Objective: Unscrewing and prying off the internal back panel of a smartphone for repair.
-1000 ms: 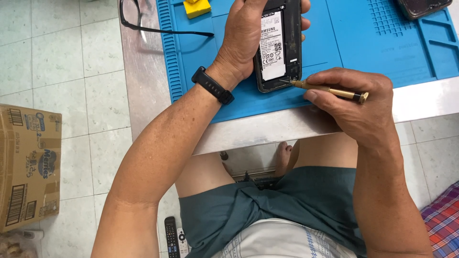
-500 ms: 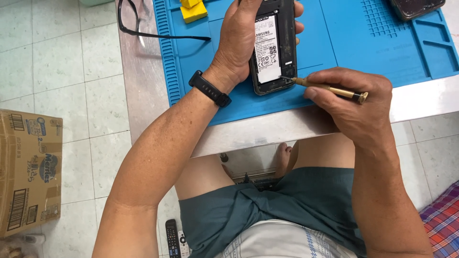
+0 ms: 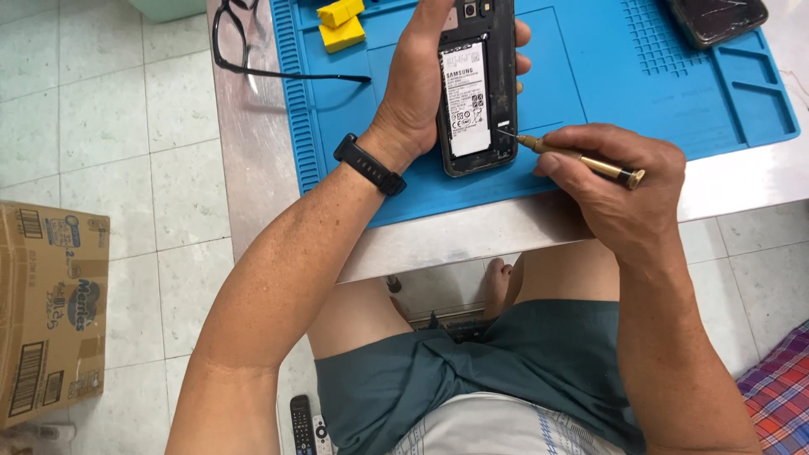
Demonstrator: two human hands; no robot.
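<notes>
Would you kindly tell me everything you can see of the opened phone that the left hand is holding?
The black opened phone lies back-up on the blue ribbed work mat, its rear cover off. A white-labelled battery fills the middle, with a dark frame around it and camera parts at the top. The left hand grips it from the side, fingertips curling round the far edge. The thin tip of the brass-coloured screwdriver, held by the right hand, meets its right edge.

White rectangular battery label (image 3: pixel 466 99) inside opened phone; brown printed carton (image 3: pixel 50 312) on floor.
</notes>
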